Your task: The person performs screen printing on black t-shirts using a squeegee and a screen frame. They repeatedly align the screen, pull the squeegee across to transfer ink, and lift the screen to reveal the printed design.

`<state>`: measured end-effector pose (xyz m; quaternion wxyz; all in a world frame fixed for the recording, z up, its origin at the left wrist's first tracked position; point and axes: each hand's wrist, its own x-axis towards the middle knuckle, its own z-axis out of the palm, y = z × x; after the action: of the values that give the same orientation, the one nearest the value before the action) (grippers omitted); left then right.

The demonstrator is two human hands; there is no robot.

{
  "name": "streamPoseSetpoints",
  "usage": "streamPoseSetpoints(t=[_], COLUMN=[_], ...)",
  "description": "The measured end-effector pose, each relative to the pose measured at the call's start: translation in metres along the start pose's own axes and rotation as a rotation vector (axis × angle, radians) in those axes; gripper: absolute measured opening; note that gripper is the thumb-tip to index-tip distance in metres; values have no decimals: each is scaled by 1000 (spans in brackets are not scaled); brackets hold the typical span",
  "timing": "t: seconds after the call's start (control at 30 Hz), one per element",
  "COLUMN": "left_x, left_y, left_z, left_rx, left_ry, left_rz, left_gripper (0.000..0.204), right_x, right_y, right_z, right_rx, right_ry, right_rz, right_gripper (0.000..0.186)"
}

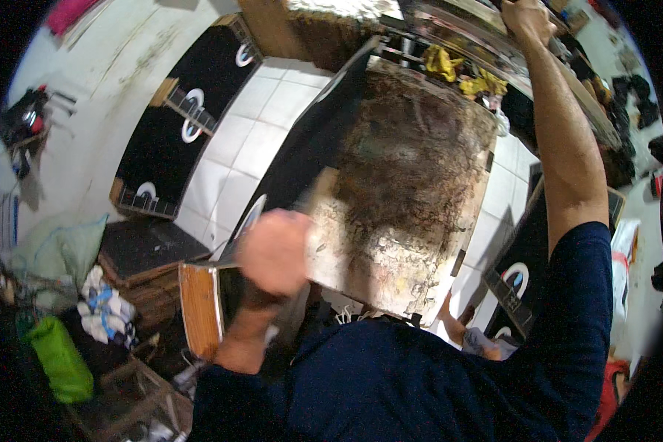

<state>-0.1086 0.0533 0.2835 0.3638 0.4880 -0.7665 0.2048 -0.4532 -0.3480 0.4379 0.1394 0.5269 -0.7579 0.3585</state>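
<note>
A worn wooden worktable (420,199), its top stained dark brown and pale near the front, fills the middle of the view. Beside its left edge stands a tilted black panel (309,147) with a white ring partly showing. My left hand (276,250) is over the panel's near end by the table's front left corner; motion smears its fingers, so its grip is unclear. My right arm stretches far forward to the upper right. There my right hand (529,20) is closed at a cluttered wooden shelf (589,96); what its fingers hold cannot be made out.
Black panels with white rings (162,140) lean along the left wall, and another black panel (523,265) stands right of the table. Yellow cloths (440,63) lie at the far end. A green bag (60,361) and wooden frames (140,390) sit lower left. Someone's bare foot (453,320) shows on the right.
</note>
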Motion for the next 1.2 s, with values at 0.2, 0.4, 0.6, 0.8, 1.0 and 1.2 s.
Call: streamPoseSetpoints(t=[0.2, 0.4, 0.6, 0.8, 1.0, 1.2], left_x=[-55, -104, -202, -311, -272, -238], left_y=[170, 148, -116, -221, -222, -217], left_z=[89, 129, 108, 79, 60, 121], left_rx=[-522, -561, 75, 7, -317, -677], left_ry=[-428, -422, -325, -457, -224, -318], left_rz=[252, 101, -1010, -1447, -1529, -1510], left_gripper=[36, 37, 61, 54, 46, 42], right_x=[11, 14, 13, 20, -2, -15], right_y=[15, 17, 19, 17, 1, -15], right_z=[16, 23, 21, 20, 1, 3], right_rx=[-211, -227, -248, -243, -54, -10], right_ry=[8, -85, -103, -39, 31, 64], right_rz=[-243, -161, -93, -75, -23, -44], right_gripper=[48, 51, 51, 55, 37, 36])
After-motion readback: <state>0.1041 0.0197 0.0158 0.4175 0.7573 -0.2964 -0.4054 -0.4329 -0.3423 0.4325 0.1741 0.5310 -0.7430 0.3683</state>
